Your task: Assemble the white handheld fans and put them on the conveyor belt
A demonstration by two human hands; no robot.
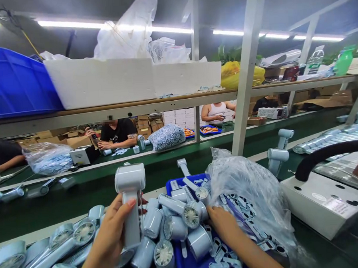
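Observation:
My left hand (113,217) is closed around the handle of a light-blue handheld fan (129,177), held upright with its round head on top. Several more handheld fans (153,222) lie heaped below and beside it. At the blue tray (180,266), my right hand (221,221) reaches in between a fan head (191,215) and a clear plastic bag (244,182); its fingertips are hidden, so its grip does not show. Small light-blue plastic parts (220,253) with dark oval openings lie loose in the tray, and more show at the bag.
A white machine (327,206) with a black curved handle stands at the right. Behind the heap runs a green conveyor belt (94,186) carrying fan parts. Overhead, a shelf holds a blue bin (17,82) and white foam boxes (110,81). Co-workers sit across the line.

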